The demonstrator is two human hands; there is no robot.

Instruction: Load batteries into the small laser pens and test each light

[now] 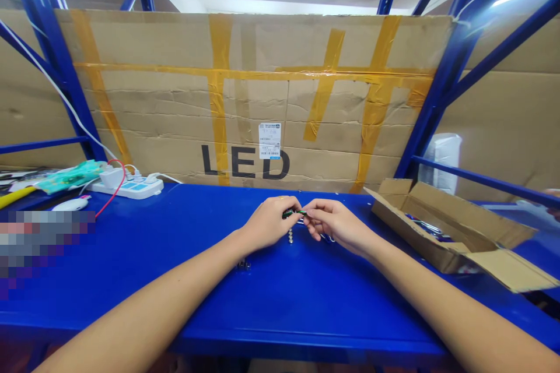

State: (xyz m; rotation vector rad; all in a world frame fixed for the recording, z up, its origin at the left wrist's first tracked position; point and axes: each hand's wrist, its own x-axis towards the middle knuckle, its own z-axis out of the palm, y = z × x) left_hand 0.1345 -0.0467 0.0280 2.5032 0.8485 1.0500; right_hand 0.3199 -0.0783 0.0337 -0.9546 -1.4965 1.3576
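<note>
Clock: 12 is the far edge of the blue table, 6 the wearer's edge; directions run from the meeting point of the hands.
Piece: one slim green-and-black piece sits at the centre of the dial, between the fingertips and over the table; fingers hide much of it, so its exact kind cannot be told.
Axis: the visible length runs roughly 9 to 3, nearly level; the dark, thicker part lies toward 9, the thin green end points toward 3; which end is the front cannot be told.
Left hand: the left hand grasps the dark part between thumb and fingers, coming in from 8; probably the steadying grip.
Right hand: the right hand pinches the thin end with thumb and forefinger, coming in from 4; likely a fingertip hold for fine control of something so small.
Metal bits: a short row of small shiny bits lies just toward 6; perhaps lined up there for easy reach.
Dark bits: small dark bits lie toward 8, beside the left forearm.
Blue item: a blue item shows under the right hand, toward 4; held or merely lying there, cannot tell.
Carton: an open carton stands toward 3, flaps spread, some items inside; presumably open for access.
Power strip: a white power strip lies toward 10, out of the hands' way.
</note>
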